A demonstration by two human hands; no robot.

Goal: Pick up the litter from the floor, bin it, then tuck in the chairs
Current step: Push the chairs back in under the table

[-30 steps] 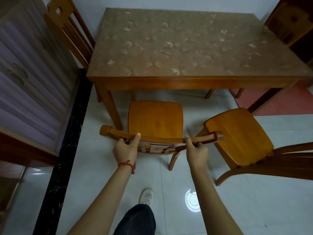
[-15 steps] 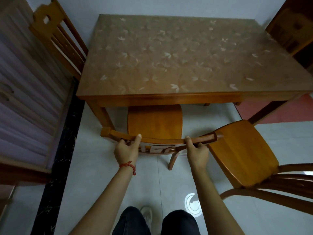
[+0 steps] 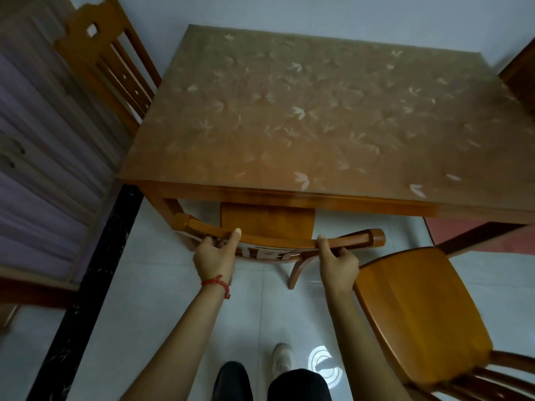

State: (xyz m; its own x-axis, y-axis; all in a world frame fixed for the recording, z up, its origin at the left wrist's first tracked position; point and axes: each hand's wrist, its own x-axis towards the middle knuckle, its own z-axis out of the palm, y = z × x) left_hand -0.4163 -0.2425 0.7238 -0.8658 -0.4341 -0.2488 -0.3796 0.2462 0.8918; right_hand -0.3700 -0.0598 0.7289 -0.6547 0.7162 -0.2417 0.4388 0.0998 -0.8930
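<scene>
A wooden chair (image 3: 267, 221) stands at the near edge of the wooden table (image 3: 304, 117), most of its seat hidden under the tabletop. My left hand (image 3: 215, 256), with a red string on the wrist, grips the left part of the chair's curved top rail. My right hand (image 3: 338, 263) grips the right part of the same rail. A second wooden chair (image 3: 417, 311) stands pulled out at the right, its seat facing me and its back low at the right edge. No litter shows on the floor.
A third chair (image 3: 110, 59) stands at the table's left end beside a purple-fronted cabinet (image 3: 37, 157). A fourth chair back (image 3: 518, 79) shows at the right edge. A black floor strip (image 3: 95, 273) runs along the cabinet. My legs and a shoe (image 3: 282, 357) are on pale tiles.
Both hands have pushed the held chair forward, so its seat has slid from fully exposed to mostly under the table. I have stepped closer to the table.
</scene>
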